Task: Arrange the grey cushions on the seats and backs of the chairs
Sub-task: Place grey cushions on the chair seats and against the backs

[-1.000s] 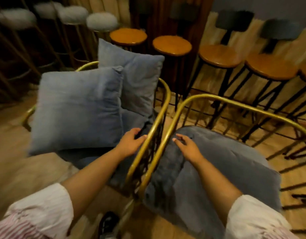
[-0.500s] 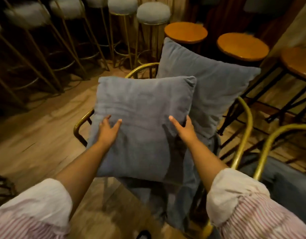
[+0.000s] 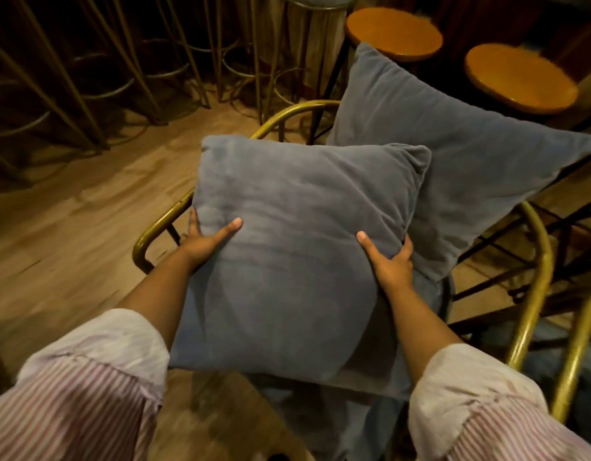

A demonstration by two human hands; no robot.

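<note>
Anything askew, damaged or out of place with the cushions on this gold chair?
No damage shows. The rear cushion sits skewed, turned corner-up like a diamond and leaning over the gold chair frame toward the right. The front cushion is not set down squarely; the left hand and right hand grip its sides.

red-striped sleeves (image 3: 87, 404), white rolled cuffs (image 3: 101, 341)
</note>
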